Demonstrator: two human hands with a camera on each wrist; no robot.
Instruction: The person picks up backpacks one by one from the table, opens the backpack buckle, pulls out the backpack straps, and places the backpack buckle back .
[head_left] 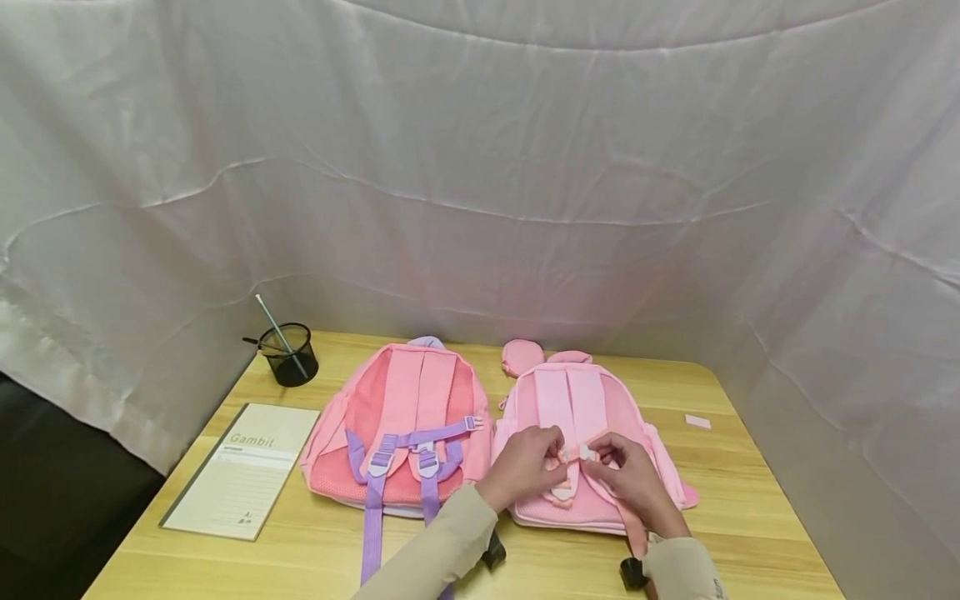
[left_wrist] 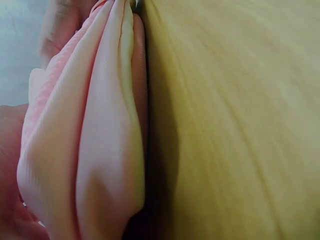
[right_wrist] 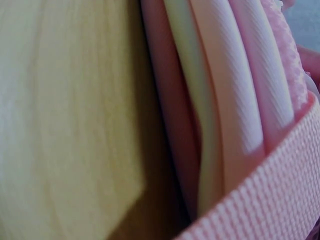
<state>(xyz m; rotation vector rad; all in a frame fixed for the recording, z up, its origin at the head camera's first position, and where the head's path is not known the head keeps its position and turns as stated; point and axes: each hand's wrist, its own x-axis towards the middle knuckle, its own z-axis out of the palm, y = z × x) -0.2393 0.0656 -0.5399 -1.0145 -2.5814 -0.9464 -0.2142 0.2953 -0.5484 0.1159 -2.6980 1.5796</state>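
Note:
A pink backpack [head_left: 532,510] lies on the table with its straps facing up. Over its lower back, my left hand [head_left: 525,468] pinches one end of a short pink chest strap [head_left: 573,454]. My right hand [head_left: 633,475] pinches the white buckle [head_left: 587,452] on that strap from the other side. Fingers partly cover the buckle, so whether it is fastened cannot be told. A longer pink strap [head_left: 632,527] hangs past my right wrist, and its webbing [right_wrist: 270,190] crosses the right wrist view. The backpack's layered side [left_wrist: 107,125] fills much of the left wrist view.
Left of it lies a second backpack [head_left: 472,392], pink with purple straps [head_left: 372,533]. A notebook [head_left: 243,475] and a black mesh pen holder [head_left: 292,358] are farther left. A small round pink pouch [head_left: 521,357] sits behind, a pale card [head_left: 697,422] to the right.

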